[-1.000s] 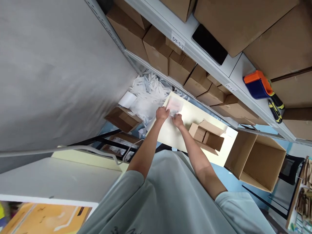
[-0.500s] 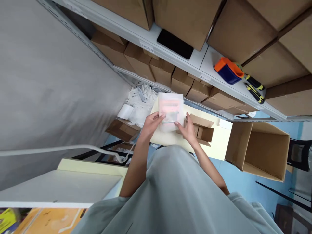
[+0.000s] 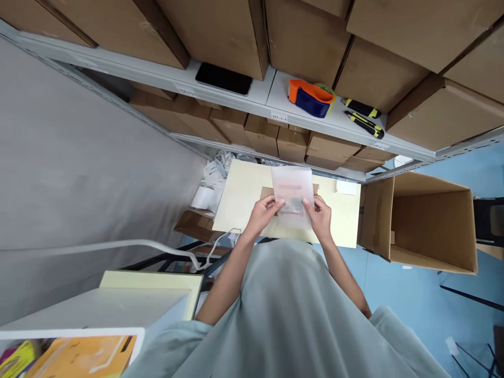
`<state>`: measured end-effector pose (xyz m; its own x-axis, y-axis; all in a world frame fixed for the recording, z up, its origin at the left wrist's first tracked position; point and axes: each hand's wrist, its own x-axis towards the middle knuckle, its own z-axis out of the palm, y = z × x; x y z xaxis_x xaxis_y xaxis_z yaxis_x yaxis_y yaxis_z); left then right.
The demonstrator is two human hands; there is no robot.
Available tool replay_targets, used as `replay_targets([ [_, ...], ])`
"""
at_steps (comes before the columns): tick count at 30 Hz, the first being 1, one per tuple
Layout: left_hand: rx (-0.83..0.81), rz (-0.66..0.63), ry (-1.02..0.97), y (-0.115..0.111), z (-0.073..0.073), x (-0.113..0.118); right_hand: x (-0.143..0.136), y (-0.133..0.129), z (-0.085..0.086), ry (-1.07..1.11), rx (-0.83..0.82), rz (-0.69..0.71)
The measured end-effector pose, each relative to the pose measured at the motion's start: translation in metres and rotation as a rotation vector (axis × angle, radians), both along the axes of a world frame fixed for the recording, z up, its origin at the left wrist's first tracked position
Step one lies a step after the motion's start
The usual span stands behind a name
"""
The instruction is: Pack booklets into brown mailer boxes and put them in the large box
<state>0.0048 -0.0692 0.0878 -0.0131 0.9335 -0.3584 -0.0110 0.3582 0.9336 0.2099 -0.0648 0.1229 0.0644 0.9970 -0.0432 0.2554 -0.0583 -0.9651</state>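
A whitish translucent packet (image 3: 292,184) with pinkish and dark contents showing through is held up over a pale yellow table (image 3: 236,194). My left hand (image 3: 263,214) pinches its left edge, thumb on the near face. On the opposite edge, my right hand (image 3: 319,216) grips it the same way. Behind the packet, partly hidden by it and my hands, lies a small brown cardboard box (image 3: 266,192) on the table.
A large open carton (image 3: 433,226) stands right of the table. Above are shelves (image 3: 260,102) with brown boxes, a black phone (image 3: 223,79), an orange-and-blue tape dispenser (image 3: 311,98) and cutters (image 3: 364,123). White scraps and a paper roll (image 3: 202,198) lie at left.
The view has shifted. My right hand has closed on the packet's right edge, its fingers now behind it. The packet now covers more of the small cardboard box.
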Motion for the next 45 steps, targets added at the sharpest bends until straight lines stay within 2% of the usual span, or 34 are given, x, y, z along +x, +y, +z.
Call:
replay_targets([
  [2,0.116,0.060,0.217,-0.002,0.003,0.014,0.016,-0.001,0.001,-0.115,0.081,0.029],
  [4,0.329,0.079,0.502,-0.003,0.017,0.024,0.031,0.000,0.000,-0.247,0.153,0.106],
  [5,0.439,0.029,0.634,-0.003,0.026,0.028,0.038,0.001,-0.002,-0.322,0.183,0.164],
  [8,0.650,-0.276,0.870,0.003,0.053,0.034,0.056,0.004,-0.008,-0.539,0.251,0.351],
  [11,0.693,-0.498,0.900,0.014,0.060,0.037,0.067,0.006,-0.013,-0.667,0.307,0.450],
  [13,0.684,-0.558,0.859,0.018,0.054,0.037,0.072,0.008,-0.014,-0.701,0.336,0.474],
  [16,0.681,-0.571,0.773,0.017,0.040,0.035,0.078,0.009,-0.013,-0.699,0.351,0.485],
  [19,0.701,-0.521,0.673,0.009,0.032,0.029,0.085,0.009,-0.008,-0.656,0.344,0.503],
  [24,0.681,-0.404,0.554,0.001,0.028,0.013,0.095,0.008,-0.005,-0.599,0.290,0.576],
  [28,0.661,-0.406,0.581,0.004,0.026,0.004,0.090,0.009,-0.009,-0.559,0.257,0.553],
  [32,0.658,-0.376,0.709,0.011,0.018,-0.001,0.073,0.017,-0.014,-0.721,0.249,0.511],
  [35,0.671,-0.370,0.787,0.019,0.005,-0.005,0.060,0.025,-0.019,-0.876,0.212,0.524],
  [38,0.665,-0.380,0.831,0.028,-0.016,-0.009,0.049,0.030,-0.026,-0.986,0.135,0.565],
  [42,0.589,-0.473,0.867,0.035,-0.045,-0.010,0.038,0.033,-0.037,-1.095,-0.022,0.645],
  [45,0.552,-0.519,0.876,0.035,-0.055,-0.012,0.031,0.033,-0.042,-1.111,-0.086,0.676],
])
